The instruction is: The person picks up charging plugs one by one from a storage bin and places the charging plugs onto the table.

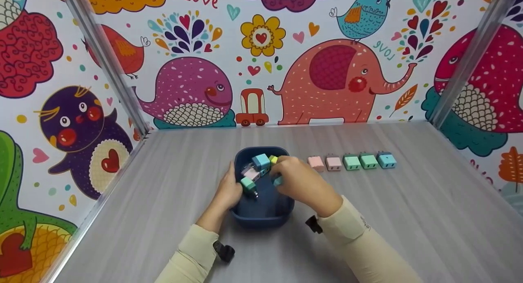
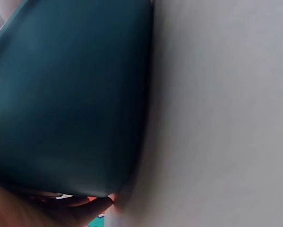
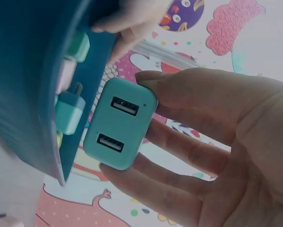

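Note:
A dark blue plastic bin [image 1: 261, 223] stands on the table with several USB charger plugs inside: a blue charger [image 1: 261, 162], a pink charger [image 1: 250, 173], a green charger [image 1: 247, 183] and a bit of yellow [image 1: 273, 159]. My left hand [image 1: 227, 190] grips the bin by its left side; the left wrist view shows mostly the bin's outer wall [image 2: 70, 99]. Over the bin's right part, my right hand [image 1: 300, 179] pinches a teal two-port charger [image 3: 120, 124] between thumb and fingers, its USB ports facing the right wrist camera. In the head view that hand hides most of it.
Right of the bin, a row of chargers stands on the grey table [image 1: 408, 217]: a pink charger [image 1: 315, 163], a paler pink charger [image 1: 333, 163], two green ones and a blue-topped charger [image 1: 386, 160] at the end. Cartoon-printed walls [image 1: 261, 103] enclose the back and sides.

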{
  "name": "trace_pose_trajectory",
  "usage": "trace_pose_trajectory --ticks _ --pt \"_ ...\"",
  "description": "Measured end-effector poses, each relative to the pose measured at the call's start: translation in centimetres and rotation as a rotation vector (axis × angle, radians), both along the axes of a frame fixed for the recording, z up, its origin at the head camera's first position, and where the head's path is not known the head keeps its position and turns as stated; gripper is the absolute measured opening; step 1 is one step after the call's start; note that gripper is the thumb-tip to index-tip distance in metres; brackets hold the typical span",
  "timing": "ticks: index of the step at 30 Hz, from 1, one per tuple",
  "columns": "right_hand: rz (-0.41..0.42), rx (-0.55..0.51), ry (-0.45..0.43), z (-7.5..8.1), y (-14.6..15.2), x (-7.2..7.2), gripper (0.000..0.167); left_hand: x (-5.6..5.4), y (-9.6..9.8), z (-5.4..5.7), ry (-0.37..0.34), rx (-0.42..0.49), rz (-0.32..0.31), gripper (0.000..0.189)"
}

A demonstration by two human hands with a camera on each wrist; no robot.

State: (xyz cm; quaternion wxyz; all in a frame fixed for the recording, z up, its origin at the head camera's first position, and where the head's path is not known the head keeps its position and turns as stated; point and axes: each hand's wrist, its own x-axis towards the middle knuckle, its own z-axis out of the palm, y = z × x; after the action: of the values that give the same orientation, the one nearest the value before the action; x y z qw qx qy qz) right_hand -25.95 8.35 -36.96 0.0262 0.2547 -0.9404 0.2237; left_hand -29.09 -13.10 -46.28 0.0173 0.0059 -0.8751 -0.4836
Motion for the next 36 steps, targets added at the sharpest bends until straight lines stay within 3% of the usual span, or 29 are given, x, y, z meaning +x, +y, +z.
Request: trace_pose_trajectory --ticks 4,9,15,20,36 --pt "-0.025 0.002 0.020 0.4 0.6 -0.1 0.029 0.0 0.1 0.0 -0.010 0.012 0.003 0.077" --pt "-0.077 -0.025 -0.024 0.8 1.4 -0.5 0.031 0.0 0.1 0.0 -0.006 0.010 0.004 0.078" --pt "-0.105 -0.001 0.010 0.9 2.9 -1.5 0.026 -0.1 0.1 0.0 -0.019 0.012 0.008 0.077" --pt "-0.145 0.009 -0.020 0.8 4.4 -2.4 0.024 -0.2 0.1 -0.1 -0.019 0.019 0.005 0.078" --pt "-0.241 0.033 -0.071 -1.3 6.8 -4.6 0.019 0.0 0.1 0.1 -0.025 0.008 0.007 0.077"
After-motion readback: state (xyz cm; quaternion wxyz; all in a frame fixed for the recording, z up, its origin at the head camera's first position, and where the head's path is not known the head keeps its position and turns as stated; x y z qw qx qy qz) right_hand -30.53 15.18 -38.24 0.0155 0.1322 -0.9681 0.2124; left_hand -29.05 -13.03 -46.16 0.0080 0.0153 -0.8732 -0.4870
